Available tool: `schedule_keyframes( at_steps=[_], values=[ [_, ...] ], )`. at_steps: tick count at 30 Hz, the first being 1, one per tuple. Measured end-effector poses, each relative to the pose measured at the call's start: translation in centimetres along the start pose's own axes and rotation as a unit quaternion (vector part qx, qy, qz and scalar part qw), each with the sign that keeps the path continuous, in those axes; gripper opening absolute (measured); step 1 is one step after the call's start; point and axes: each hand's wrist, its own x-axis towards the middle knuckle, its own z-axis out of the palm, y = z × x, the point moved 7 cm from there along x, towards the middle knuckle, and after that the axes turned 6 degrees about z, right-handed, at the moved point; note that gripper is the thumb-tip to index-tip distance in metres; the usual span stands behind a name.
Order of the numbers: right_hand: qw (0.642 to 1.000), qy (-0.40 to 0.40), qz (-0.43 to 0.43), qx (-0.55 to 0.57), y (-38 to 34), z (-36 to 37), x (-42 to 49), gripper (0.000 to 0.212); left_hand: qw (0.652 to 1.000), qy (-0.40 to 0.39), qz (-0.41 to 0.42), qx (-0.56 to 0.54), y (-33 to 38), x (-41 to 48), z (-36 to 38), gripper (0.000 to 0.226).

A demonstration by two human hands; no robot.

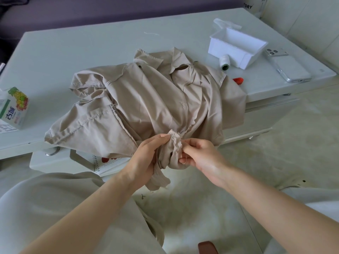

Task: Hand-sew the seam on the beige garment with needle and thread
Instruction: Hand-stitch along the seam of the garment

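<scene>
I see the beige garment [146, 99] as thin woven cloth, matt, with rough frayed edges. The table [73, 52] under it looks smooth and glossy. The white box [238, 46] seems matt plastic, the phone [288, 68] has a clear shiny case, and the carton [14, 107] is printed paperboard.

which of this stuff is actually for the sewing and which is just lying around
For the sewing:
- beige garment, gripped by the left hand and pinched by the right hand
- spool of thread
- open white box next to the spool, probably the sewing kit

Lying about:
- phone
- juice carton
- spiral notebook on the shelf under the table top
</scene>
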Motion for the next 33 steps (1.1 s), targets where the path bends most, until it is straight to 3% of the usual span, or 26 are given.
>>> schedule_keyframes(
  at_steps=[8, 14, 28, 30, 33],
  values=[
    [0.999, -0.032, 0.004, 0.016, -0.5, 0.6, 0.1, 0.014, 1.000, 0.014, -0.007, 0.009, 0.0, -0.1, 0.1, 0.028],
    [0.999, -0.010, -0.021, -0.028, -0.8, 0.9, 0.3, 0.011, 0.999, 0.043, -0.015, 0.017, 0.3, -0.5, 0.0, 0.036],
    [0.999, -0.007, -0.024, -0.033, -1.2, 1.1, 0.3, 0.006, 0.999, 0.017, -0.030, 0.007, -0.4, -0.3, 0.2, 0.038],
    [0.998, 0.010, -0.029, -0.063, -1.3, 0.8, 0.5, 0.011, 0.999, 0.025, -0.023, 0.016, -0.3, -0.2, 0.0, 0.035],
    [0.968, 0.092, -0.124, -0.199, -2.6, 0.1, 0.2, 0.012, 0.999, 0.030, -0.011, 0.019, 0.1, -0.1, 0.1, 0.025]
  ],
)
